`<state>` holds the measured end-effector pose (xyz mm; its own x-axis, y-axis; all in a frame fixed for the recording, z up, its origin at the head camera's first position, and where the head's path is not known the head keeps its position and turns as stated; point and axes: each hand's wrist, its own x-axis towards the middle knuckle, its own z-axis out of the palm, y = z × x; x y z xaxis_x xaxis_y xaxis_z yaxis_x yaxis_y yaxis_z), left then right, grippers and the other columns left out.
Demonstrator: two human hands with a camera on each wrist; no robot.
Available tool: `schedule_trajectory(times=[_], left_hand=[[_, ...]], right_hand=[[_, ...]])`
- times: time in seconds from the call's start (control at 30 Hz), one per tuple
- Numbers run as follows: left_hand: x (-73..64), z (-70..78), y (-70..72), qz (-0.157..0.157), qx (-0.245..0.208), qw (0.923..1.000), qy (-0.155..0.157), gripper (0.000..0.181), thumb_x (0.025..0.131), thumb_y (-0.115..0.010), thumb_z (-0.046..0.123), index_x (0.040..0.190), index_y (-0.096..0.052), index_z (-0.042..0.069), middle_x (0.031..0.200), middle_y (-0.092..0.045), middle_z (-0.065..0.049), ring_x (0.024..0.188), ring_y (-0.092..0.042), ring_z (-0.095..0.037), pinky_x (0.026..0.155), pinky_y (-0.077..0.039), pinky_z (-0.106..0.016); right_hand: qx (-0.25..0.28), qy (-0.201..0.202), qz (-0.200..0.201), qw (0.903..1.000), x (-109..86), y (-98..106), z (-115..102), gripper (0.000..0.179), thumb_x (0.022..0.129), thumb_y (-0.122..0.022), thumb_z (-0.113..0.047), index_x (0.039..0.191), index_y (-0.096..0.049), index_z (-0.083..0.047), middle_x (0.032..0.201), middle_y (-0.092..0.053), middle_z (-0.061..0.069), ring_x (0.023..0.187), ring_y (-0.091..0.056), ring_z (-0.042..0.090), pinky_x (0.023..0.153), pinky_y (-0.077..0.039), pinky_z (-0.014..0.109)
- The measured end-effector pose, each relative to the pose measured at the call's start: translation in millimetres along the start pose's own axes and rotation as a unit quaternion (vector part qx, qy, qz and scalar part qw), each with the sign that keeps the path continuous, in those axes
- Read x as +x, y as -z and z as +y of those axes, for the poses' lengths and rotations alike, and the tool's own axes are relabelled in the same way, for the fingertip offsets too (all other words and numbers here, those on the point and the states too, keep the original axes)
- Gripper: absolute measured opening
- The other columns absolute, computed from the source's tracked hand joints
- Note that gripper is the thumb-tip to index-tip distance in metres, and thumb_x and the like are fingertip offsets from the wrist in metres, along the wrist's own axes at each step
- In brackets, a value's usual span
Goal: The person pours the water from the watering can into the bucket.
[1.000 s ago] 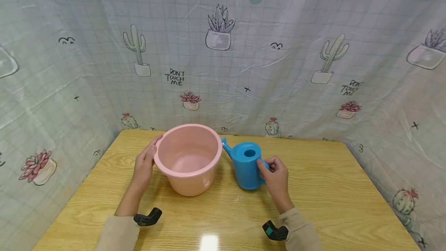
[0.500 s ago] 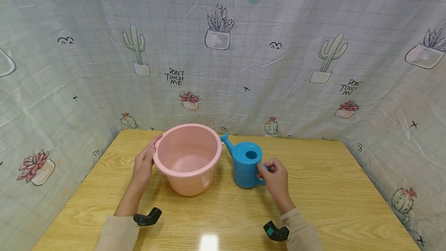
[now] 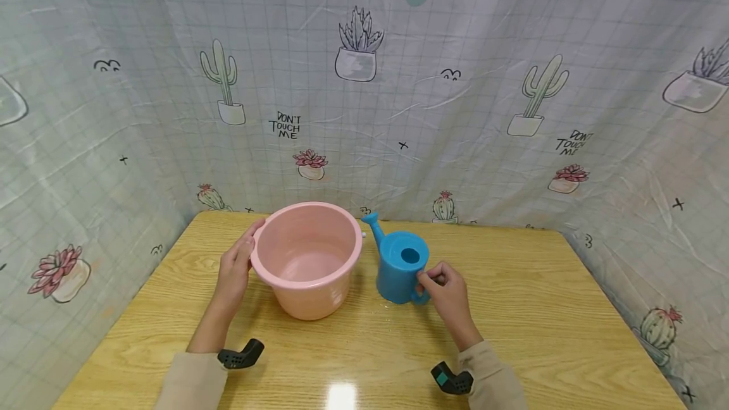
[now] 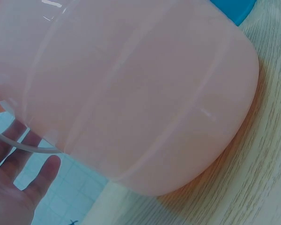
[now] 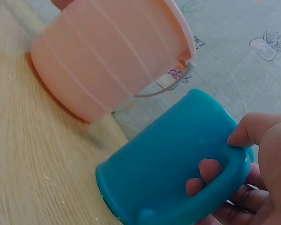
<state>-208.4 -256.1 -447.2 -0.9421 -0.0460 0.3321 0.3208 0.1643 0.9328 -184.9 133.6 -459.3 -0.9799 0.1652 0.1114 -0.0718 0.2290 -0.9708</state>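
A pink bucket point(image 3: 310, 301) stands upright on the wooden table, left of the middle. My left hand point(image 3: 235, 267) touches its left side just under the rim. The left wrist view shows those fingers point(image 4: 19, 161) fairly straight, near the bucket's thin wire handle point(image 4: 30, 148). To the right of the bucket is a blue watering can point(image 3: 394, 278), its spout point(image 3: 375, 228) pointing to the back left. My right hand point(image 3: 448, 293) grips the can's handle point(image 5: 225, 183), with fingertips coming through the loop and the thumb on top.
Small shiny drops lie on the tabletop point(image 3: 364, 359) by the can's base. A hanging sheet point(image 3: 478, 163) printed with cacti closes off the back and both sides of the table. Black wrist cameras point(image 3: 242, 356) sit on both forearms.
The watering can has turned in my right hand's grip, its spout swinging toward the back, and its body has shifted slightly left. My left hand and the bucket stay where they were.
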Motion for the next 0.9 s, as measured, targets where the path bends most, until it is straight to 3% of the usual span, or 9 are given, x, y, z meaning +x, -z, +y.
schedule_trajectory(times=[0.3,0.57,0.8,0.9], left_hand=[[-1.6,10.2,-4.4,-0.003,0.004,0.9995,0.030,0.045,0.107,-0.029,0.033,0.149,-0.040,0.021,0.156,-0.036,0.000,0.133,-0.040,0.006,0.100,-0.040,-0.008],[1.6,3.0,-5.8,-0.005,0.005,0.9997,0.023,0.046,0.106,-0.030,0.040,0.148,-0.041,0.026,0.156,-0.036,0.005,0.135,-0.039,0.004,0.099,-0.038,-0.006],[-0.4,2.8,-3.9,0.004,0.018,0.9996,0.019,0.048,0.104,-0.031,0.046,0.147,-0.041,0.028,0.155,-0.038,0.006,0.137,-0.039,0.002,0.099,-0.038,-0.005],[-1.5,3.5,-2.2,0.008,0.023,0.9994,0.024,0.048,0.104,-0.031,0.046,0.148,-0.040,0.028,0.156,-0.037,0.006,0.138,-0.037,0.002,0.099,-0.037,-0.004]], right_hand=[[-0.001,-0.018,-0.018,0.9997,-2.3,4,1,0.020,0.091,-0.067,-0.020,0.088,-0.057,-0.002,0.081,-0.068,0.015,0.075,-0.067,0.019,0.078,-0.055,0.033],[0.004,-0.006,-0.031,0.9995,-3.5,12,6,0.029,0.091,-0.068,-0.031,0.093,-0.059,-0.003,0.091,-0.066,0.024,0.086,-0.065,0.034,0.080,-0.052,0.031],[-0.039,0.004,-0.026,0.9989,-1.2,21,5,0.039,0.087,-0.069,-0.044,0.102,-0.064,-0.009,0.098,-0.066,0.008,0.088,-0.062,0.019,0.079,-0.053,0.034],[-0.044,0.017,-0.026,0.9986,1.7,28,5,0.038,0.089,-0.066,-0.045,0.105,-0.065,-0.010,0.099,-0.068,0.009,0.090,-0.065,0.018,0.083,-0.054,0.032]])
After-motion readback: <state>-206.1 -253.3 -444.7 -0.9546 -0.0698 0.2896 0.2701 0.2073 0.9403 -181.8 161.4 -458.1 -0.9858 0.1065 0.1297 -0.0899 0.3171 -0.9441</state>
